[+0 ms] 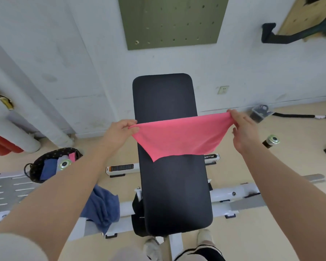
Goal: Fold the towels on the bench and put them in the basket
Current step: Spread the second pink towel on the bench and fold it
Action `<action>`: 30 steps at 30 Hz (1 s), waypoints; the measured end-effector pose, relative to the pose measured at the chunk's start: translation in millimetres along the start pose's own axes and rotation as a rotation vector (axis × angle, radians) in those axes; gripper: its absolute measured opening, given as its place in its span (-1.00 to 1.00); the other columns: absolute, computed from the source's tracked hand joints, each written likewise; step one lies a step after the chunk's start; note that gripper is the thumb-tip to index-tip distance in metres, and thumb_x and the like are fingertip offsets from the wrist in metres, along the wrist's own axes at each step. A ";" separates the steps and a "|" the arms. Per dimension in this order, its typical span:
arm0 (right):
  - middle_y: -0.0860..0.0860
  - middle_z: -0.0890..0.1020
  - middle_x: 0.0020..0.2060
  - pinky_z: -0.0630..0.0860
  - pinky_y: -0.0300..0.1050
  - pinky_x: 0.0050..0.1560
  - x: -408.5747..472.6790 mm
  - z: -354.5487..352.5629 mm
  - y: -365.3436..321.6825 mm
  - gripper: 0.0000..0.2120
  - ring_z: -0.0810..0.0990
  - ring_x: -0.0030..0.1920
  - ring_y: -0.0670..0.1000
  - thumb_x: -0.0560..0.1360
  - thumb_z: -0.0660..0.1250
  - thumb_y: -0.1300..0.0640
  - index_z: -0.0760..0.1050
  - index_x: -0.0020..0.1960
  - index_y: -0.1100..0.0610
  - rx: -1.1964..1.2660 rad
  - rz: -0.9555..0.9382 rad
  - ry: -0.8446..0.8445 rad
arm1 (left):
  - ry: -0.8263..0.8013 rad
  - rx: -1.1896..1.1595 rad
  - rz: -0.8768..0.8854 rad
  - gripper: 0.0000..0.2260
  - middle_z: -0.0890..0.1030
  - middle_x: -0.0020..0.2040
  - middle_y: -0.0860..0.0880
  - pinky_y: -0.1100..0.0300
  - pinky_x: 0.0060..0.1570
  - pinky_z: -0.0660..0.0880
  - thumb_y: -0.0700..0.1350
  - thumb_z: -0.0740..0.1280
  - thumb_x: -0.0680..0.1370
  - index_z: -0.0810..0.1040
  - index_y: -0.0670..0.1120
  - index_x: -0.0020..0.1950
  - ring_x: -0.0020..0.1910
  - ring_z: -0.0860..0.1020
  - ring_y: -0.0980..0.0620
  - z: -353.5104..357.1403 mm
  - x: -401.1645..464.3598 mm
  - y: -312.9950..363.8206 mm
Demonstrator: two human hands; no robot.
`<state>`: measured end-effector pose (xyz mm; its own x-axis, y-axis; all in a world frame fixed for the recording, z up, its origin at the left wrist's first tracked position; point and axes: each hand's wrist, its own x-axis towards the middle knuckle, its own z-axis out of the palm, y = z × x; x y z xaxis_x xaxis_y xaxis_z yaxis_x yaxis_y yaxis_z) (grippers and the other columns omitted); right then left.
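Pink towel (pixel 179 137), thin soft cloth with a fine nap, is stretched in the air above the middle of the bench (pixel 174 194). Left hand (pixel 119 131) pinches one top corner between thumb and fingers; right hand (pixel 242 129) pinches the other top corner, cloth bunched at the fingertips. Top edge is pulled taut, the rest sags into a rough triangle, its lower point hanging over the pad. The bench pad is a long black rectangle with rounded corners, matte padded surface, on a white metal tube frame (pixel 233 194). Basket (pixel 36 166) is on the floor to the left, well apart from the towel: dark, round, soft-sided with a dotted pattern and loop handle, holding blue and pink cloth. Blue towel (pixel 102 206), thicker and crumpled in folds, is draped over the frame left of the pad. Green pegboard panel (pixel 172 21) with holes hangs on the pale wall behind.
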<state>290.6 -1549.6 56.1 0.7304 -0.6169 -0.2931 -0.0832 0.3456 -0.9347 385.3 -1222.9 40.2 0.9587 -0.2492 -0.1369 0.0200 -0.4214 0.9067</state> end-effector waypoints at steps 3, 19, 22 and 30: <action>-0.10 0.56 -0.41 0.48 -0.24 -0.17 3.4 -16.8 6.3 -0.77 0.51 -0.30 -0.12 0.50 0.32 0.23 0.44 -0.33 0.09 0.038 -0.017 -0.151 | -0.220 -0.093 -0.129 -0.89 0.63 -0.33 0.13 0.38 -0.10 0.46 -0.25 0.29 0.54 0.52 -0.10 -0.17 -0.26 0.55 0.21 -4.7 -5.4 -10.6; 0.01 0.59 -0.16 0.47 -0.13 0.03 125.5 17.9 100.9 -0.88 0.52 -0.09 0.00 0.50 0.31 0.28 0.55 0.03 0.19 -0.410 0.164 -0.100 | 0.187 0.044 -0.385 -0.87 0.47 -0.35 -0.04 0.23 -0.27 0.34 -0.18 0.24 0.58 0.50 -0.15 -0.15 -0.34 0.39 0.04 70.9 78.4 -87.9; -0.06 0.51 -0.31 0.41 -0.21 -0.16 160.3 29.3 114.9 -0.87 0.46 -0.28 -0.08 0.50 0.31 0.23 0.49 -0.21 0.08 -0.491 0.143 -0.061 | 0.252 -0.018 -0.409 -0.83 0.49 -0.42 -0.03 0.20 -0.34 0.38 -0.17 0.22 0.59 0.43 -0.10 -0.21 -0.41 0.45 0.00 80.7 109.7 -98.0; -0.02 0.44 -0.39 0.33 -0.32 -0.54 235.0 71.7 110.3 -0.78 0.34 -0.60 -0.13 0.50 0.30 0.25 0.44 -0.30 0.07 -0.493 0.144 -0.090 | 0.437 -0.124 -0.359 -0.83 0.50 -0.30 0.01 0.39 -0.51 0.38 -0.12 0.26 0.58 0.41 0.01 -0.21 -0.57 0.51 0.24 80.9 182.5 -94.8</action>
<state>501.6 -1605.7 -101.5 0.7413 -0.5171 -0.4278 -0.4812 0.0349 -0.8759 535.4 -1299.0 -103.0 0.9132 0.2851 -0.2912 0.3737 -0.3010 0.8773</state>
